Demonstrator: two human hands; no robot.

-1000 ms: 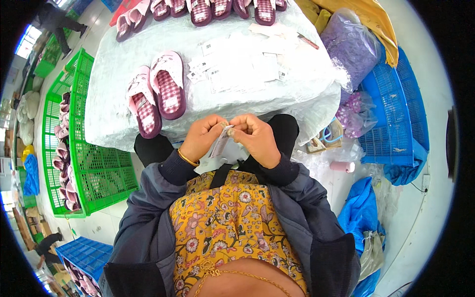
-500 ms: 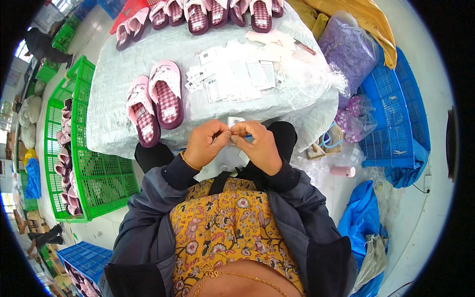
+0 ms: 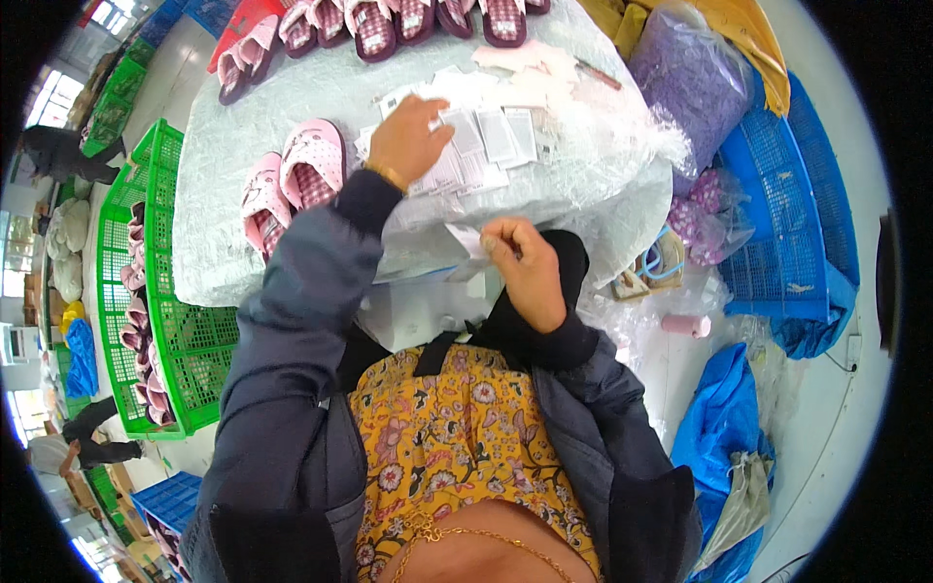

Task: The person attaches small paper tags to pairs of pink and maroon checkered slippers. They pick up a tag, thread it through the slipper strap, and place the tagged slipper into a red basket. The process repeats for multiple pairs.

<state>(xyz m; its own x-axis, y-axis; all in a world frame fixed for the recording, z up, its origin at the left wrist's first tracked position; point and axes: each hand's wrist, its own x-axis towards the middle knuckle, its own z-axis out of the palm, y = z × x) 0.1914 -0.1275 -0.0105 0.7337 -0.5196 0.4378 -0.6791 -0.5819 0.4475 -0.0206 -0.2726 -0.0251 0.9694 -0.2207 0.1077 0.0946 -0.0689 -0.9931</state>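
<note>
1. Up on the worktop [image 3: 243, 175], the left hand [image 3: 406, 144] rests with fingers curled on the spread of small white tags [image 3: 486, 136] near its middle.
2. Right hand [image 3: 525, 267] pinches one white tag [image 3: 465, 236] just off the near edge.
3. Pink slippers [image 3: 292, 185] lie left of the tags.

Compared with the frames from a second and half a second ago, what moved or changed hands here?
The left hand left the small clear plastic bag that both hands were working near the chest and reached forward onto the pile of paper tags on the table. The right hand keeps pinching the bag. The pair of pink slippers lies where it was.
</note>
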